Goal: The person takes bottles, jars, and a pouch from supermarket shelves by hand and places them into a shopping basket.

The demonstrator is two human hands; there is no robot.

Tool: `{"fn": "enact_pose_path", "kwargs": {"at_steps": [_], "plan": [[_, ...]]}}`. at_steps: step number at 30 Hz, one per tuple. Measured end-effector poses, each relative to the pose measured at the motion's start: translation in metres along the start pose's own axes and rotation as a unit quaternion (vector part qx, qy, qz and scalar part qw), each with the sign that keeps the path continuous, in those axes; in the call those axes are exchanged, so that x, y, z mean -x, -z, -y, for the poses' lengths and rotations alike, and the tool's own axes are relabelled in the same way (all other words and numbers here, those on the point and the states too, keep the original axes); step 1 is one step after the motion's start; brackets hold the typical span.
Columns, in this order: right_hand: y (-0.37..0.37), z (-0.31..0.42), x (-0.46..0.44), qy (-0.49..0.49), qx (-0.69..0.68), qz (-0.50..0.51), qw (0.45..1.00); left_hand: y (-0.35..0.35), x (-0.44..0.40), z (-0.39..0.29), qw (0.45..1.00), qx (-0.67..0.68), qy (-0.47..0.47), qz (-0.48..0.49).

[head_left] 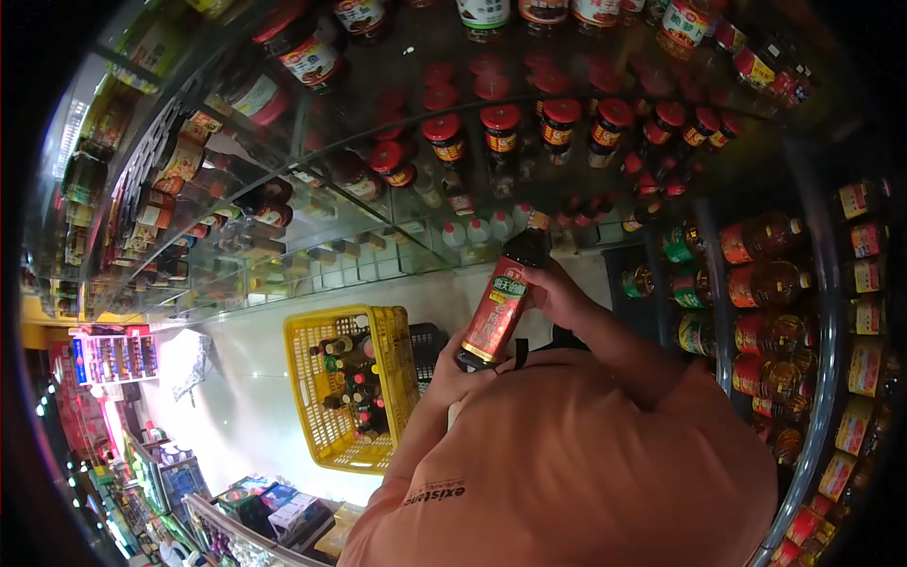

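Note:
A dark bottle point(496, 312) with a red and green label is held aslant in front of the orange shirt, its cap toward the shelves. My left hand point(456, 370) is closed round the bottle's base. Near the neck, my right hand point(556, 291) grips the bottle's upper part. Beside my left arm, a yellow basket point(404, 378) holds several bottles with dark, red and green caps. Just beyond the bottle's cap are glass shelves with red-lidded jars point(501, 128).
Large oil bottles point(767, 283) stand on racks at the right behind a metal rail point(824, 378). A dark basket point(427, 345) is partly hidden behind the yellow one. Boxes point(293, 510) lie at the lower left. More jars point(310, 59) fill the upper shelves.

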State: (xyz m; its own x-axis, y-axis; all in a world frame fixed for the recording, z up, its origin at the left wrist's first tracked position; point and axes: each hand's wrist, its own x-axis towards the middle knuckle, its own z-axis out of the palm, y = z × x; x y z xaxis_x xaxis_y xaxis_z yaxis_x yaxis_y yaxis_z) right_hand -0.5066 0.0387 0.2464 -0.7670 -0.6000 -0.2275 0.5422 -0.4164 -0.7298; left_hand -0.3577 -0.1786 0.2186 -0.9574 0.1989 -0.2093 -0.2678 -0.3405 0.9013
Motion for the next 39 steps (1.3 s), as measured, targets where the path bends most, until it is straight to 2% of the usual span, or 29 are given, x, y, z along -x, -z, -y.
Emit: {"fn": "enact_pose_path", "kwargs": {"at_steps": [2,3,5,7,8,9,10,12,13,14,15,16,17,19,20,22,23,24,26,27,28,31,32,33,35,36,37,39], "plan": [[0.022,0.013,0.004,-0.072,0.041,0.035,0.996,-0.020,-0.006,-0.008,0.998,-0.040,0.035,-0.018],[0.032,0.022,0.008,-0.074,0.040,0.039,0.996,-0.029,-0.009,-0.011,0.994,-0.079,0.066,-0.032],[0.043,0.043,0.017,-0.108,0.155,0.023,0.982,-0.048,-0.018,-0.007,0.991,-0.115,0.055,-0.046],[0.061,0.049,0.025,-0.087,0.163,0.012,0.983,-0.067,-0.029,-0.008,0.954,-0.289,0.050,-0.056],[0.073,0.052,0.029,-0.070,0.198,0.012,0.978,-0.067,-0.033,0.001,0.952,-0.284,0.096,-0.064],[0.084,0.054,0.031,-0.052,0.234,0.013,0.971,-0.067,-0.038,0.011,0.951,-0.285,0.096,-0.069],[0.096,0.055,0.032,-0.080,0.218,0.015,0.973,-0.068,-0.043,0.023,0.945,-0.310,0.077,-0.074],[0.113,0.050,0.034,-0.064,0.228,0.012,0.972,-0.059,-0.053,0.070,0.946,-0.309,0.007,-0.100],[0.122,0.046,0.033,-0.046,0.237,0.004,0.970,-0.056,-0.055,0.083,0.945,-0.310,0.006,-0.106],[0.135,0.040,0.029,-0.047,0.237,0.010,0.970,-0.054,-0.055,0.093,0.941,-0.301,0.022,-0.155],[0.149,0.032,0.025,0.035,0.375,-0.006,0.926,-0.052,-0.055,0.102,0.935,-0.290,0.037,-0.202],[0.162,0.029,0.021,0.118,0.503,-0.023,0.856,-0.045,-0.048,0.118,0.911,-0.343,0.020,-0.227],[0.168,0.029,0.018,0.118,0.506,-0.020,0.854,-0.044,-0.040,0.125,0.898,-0.349,0.053,-0.264],[0.176,0.028,0.007,0.133,0.572,-0.107,0.803,-0.026,-0.013,0.170,0.882,-0.345,0.080,-0.311],[0.194,0.019,-0.008,0.127,0.590,-0.129,0.787,-0.020,0.005,0.191,0.848,-0.393,0.115,-0.335],[0.220,0.013,-0.034,0.135,0.601,-0.128,0.777,-0.014,0.048,0.238,0.815,-0.419,0.122,-0.382],[0.231,0.011,-0.048,0.141,0.611,-0.138,0.767,-0.024,0.069,0.252,0.830,-0.350,0.147,-0.408],[0.243,0.005,-0.063,0.156,0.635,-0.141,0.744,-0.027,0.091,0.272,0.815,-0.351,0.197,-0.416],[0.240,0.015,-0.077,0.156,0.646,-0.141,0.734,-0.051,0.132,0.309,0.821,-0.151,0.219,-0.505],[0.238,0.019,-0.085,0.153,0.657,-0.149,0.723,-0.066,0.149,0.320,0.800,-0.134,0.257,-0.524],[0.248,0.009,-0.100,0.192,0.671,-0.173,0.695,-0.080,0.169,0.332,0.778,-0.117,0.294,-0.542],[0.268,0.005,-0.141,0.161,0.667,-0.136,0.715,-0.107,0.227,0.399,0.778,-0.095,0.321,-0.531],[0.268,0.004,-0.150,0.115,0.659,-0.143,0.729,-0.126,0.233,0.407,0.746,-0.118,0.358,-0.549],[0.269,0.003,-0.158,0.117,0.661,-0.132,0.730,-0.138,0.235,0.414,0.712,-0.140,0.394,-0.564],[0.269,0.003,-0.172,0.161,0.586,-0.135,0.783,-0.138,0.236,0.416,0.719,-0.139,0.386,-0.561],[0.269,0.009,-0.187,0.097,0.654,-0.142,0.736,-0.138,0.235,0.418,0.729,-0.146,0.381,-0.550],[0.284,-0.001,-0.201,0.098,0.656,-0.132,0.737,-0.137,0.234,0.420,0.739,-0.153,0.375,-0.539],[0.291,-0.015,-0.217,0.211,0.588,-0.152,0.766,-0.134,0.228,0.426,0.759,-0.169,0.362,-0.514]]}}
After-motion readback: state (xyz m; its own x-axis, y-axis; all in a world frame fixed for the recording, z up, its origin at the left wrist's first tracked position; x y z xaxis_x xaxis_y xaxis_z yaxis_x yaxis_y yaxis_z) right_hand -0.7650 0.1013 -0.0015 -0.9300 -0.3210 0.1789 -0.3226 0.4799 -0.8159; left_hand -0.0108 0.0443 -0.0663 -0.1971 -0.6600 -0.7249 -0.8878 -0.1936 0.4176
